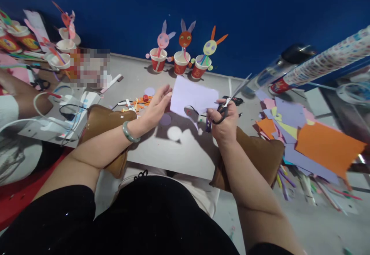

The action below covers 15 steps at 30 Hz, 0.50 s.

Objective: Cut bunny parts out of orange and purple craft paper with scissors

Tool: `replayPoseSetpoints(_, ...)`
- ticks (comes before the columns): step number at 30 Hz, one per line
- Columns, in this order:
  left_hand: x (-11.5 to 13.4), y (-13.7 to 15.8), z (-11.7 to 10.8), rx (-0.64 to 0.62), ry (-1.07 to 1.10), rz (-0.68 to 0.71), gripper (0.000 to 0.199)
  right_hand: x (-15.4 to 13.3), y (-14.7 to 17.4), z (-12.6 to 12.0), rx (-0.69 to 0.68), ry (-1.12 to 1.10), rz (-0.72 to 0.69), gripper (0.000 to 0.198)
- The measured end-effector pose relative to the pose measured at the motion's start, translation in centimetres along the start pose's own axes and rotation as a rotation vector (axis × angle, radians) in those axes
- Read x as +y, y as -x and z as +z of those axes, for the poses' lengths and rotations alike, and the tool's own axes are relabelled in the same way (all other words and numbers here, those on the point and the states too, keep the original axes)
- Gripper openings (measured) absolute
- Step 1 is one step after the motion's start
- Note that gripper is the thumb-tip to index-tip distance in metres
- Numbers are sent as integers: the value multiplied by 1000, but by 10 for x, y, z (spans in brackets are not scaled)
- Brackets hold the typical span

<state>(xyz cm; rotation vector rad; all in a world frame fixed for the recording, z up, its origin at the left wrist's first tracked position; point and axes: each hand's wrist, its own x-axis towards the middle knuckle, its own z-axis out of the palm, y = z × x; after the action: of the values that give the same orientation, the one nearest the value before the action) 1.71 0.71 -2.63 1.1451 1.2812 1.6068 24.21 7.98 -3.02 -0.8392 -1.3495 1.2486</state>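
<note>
A sheet of light purple paper (pixel 193 93) is raised above the table, with a curved cut-out along its lower edge. My left hand (pixel 157 106) is at the sheet's left edge, fingers stretched out; whether they touch it I cannot tell. My right hand (pixel 224 122) is closed around black-handled scissors (pixel 237 89), their blades pointing up and away to the right. The sheet's right edge meets the thumb and fingers of that hand. Beneath lie a purple paper disc (pixel 165 119) and a pale disc (pixel 174 133) on the white table (pixel 173 156).
Three rabbit figures stand in red paper cups (pixel 179 63) along the blue wall. Coloured paper sheets (pixel 326 143) pile up at right, near a tall stack of cups (pixel 326 60). Brown cushions (pixel 108 131) rest at the table edge. At left are cables, a power strip and another person's arm (pixel 26 93).
</note>
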Motion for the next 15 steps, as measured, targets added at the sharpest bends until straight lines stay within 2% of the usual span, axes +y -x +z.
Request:
replayPoseSetpoints(1, 1, 0, 3, -22, 40, -72, 48, -1, 0, -2, 11, 40, -47, 50)
replayPoseSetpoints(4, 13, 1, 9, -132, 166, -213, 61, -6, 3, -4, 34, 189, -161, 49)
replayPoseSetpoints(7, 29, 3, 9, -199, 268, -367, 47, -12, 6, -4, 76, 293, -275, 49)
replayPoseSetpoints(11, 43, 3, 13, -186, 280, -434, 20, -11, 8, -5, 112, 334, -362, 47)
replayPoseSetpoints(15, 51, -2, 25, -168, 305, -466, 15, -5, 4, -12, 179, 390, -400, 47)
